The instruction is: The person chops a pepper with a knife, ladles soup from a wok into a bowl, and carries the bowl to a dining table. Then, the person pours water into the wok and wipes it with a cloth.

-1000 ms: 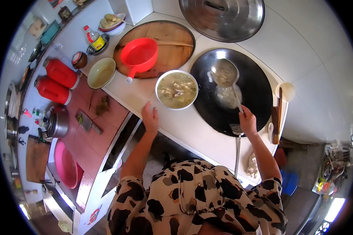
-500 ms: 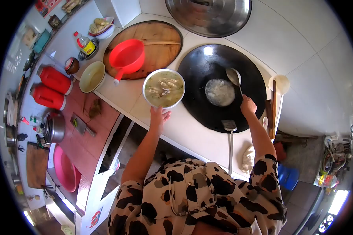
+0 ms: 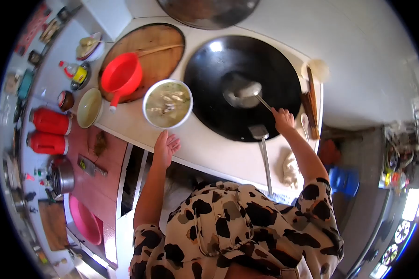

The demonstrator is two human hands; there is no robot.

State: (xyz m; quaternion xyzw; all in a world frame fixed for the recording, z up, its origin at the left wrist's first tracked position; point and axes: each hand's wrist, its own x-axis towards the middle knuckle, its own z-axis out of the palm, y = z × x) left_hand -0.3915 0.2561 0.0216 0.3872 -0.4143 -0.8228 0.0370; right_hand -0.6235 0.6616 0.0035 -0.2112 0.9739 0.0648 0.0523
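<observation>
My right hand (image 3: pixel 284 120) is closed round the handle of a metal ladle (image 3: pixel 253 88). The ladle's bowl is low in the big black wok (image 3: pixel 205 79), over a small pool of cloudy soup (image 3: pixel 239 100). My left hand (image 3: pixel 166 148) is open with fingers apart, just below the near rim of a white bowl (image 3: pixel 190 106); whether a fingertip touches it I cannot tell. Broth with pale chunks of food (image 3: pixel 168 102) fills that bowl nearly to the rim. A metal spatula (image 3: pixel 258 132) leans on the wok's near edge, its handle pointing toward me.
Left of the bowl, a red plastic dipper (image 3: pixel 121 74) rests on a round wooden board (image 3: pixel 165 51). A cream bowl (image 3: pixel 89 108) and a cleaver (image 3: pixel 92 166) lie farther left. Wooden sticks (image 3: pixel 312 104) and a cloth (image 3: pixel 291 172) are at the right. A large lid (image 3: pixel 209 11) stands behind.
My left hand has drawn back from under the white bowl's rim. The ladle has dipped from the wok's right side into the soup pool. The view has shifted.
</observation>
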